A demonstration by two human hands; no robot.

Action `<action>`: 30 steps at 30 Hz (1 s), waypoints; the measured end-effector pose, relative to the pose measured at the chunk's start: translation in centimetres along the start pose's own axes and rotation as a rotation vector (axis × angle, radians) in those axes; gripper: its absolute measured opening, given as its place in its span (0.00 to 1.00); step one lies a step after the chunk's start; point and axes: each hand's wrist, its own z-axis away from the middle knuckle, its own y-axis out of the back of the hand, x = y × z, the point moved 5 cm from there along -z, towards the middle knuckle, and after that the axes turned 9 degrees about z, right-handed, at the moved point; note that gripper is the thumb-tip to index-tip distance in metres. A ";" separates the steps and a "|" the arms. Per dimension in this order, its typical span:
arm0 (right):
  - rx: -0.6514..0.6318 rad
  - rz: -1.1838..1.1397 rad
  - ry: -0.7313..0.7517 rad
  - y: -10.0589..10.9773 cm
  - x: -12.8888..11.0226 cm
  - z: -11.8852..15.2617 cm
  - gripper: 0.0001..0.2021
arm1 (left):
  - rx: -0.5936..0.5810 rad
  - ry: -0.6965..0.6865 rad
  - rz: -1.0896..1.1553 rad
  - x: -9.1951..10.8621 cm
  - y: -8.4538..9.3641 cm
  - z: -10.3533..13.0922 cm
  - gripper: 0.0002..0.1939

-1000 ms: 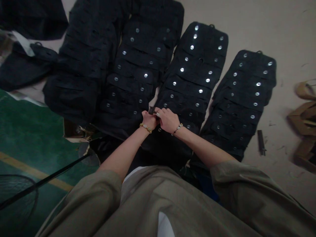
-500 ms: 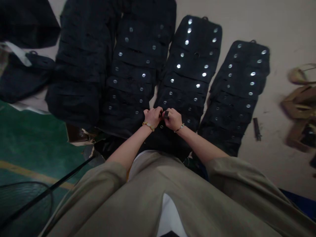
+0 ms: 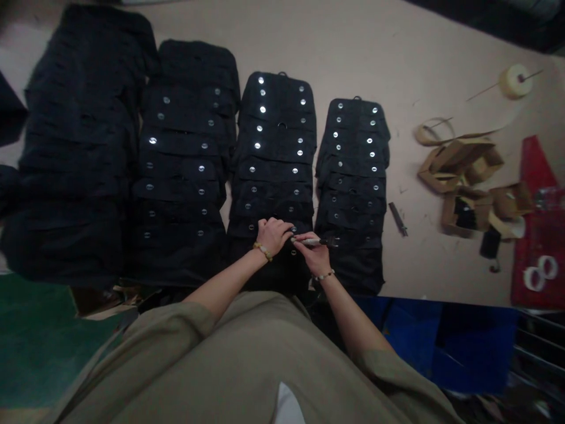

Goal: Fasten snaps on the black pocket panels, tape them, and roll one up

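While right hand (image 3: 315,252) clamps a tool (image 3: 324,242), left hand's (image 3: 271,235) grip unclear, boxes (image 3: 482,206) sit rightward.

Fabric stacks (image 3: 276,158): side by side on the table (image 3: 366,59)
Loose tool (image 3: 398,219): between stacks and boxes (image 3: 448,158)
Roll (image 3: 512,85): beyond the boxes

Three metal-studded black stacks (image 3: 277,159), two hands (image 3: 273,237), two bracelets (image 3: 263,251)

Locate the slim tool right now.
In the head view, just right of and below centre: the slim tool is in the right hand, close to the left hand.
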 end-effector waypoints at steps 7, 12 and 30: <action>-0.143 0.044 0.213 1.5 3.2 -5.5 0.09 | 0.049 0.079 -0.037 0.1 -1.8 -1.0 0.09; -0.188 0.046 0.327 1.2 4.3 -5.6 0.07 | 0.066 0.157 -0.021 0.1 -1.9 -1.2 0.06; -0.439 0.616 0.388 -0.8 0.3 -6.5 0.05 | -0.026 0.157 -0.065 0.2 -0.7 -2.6 0.07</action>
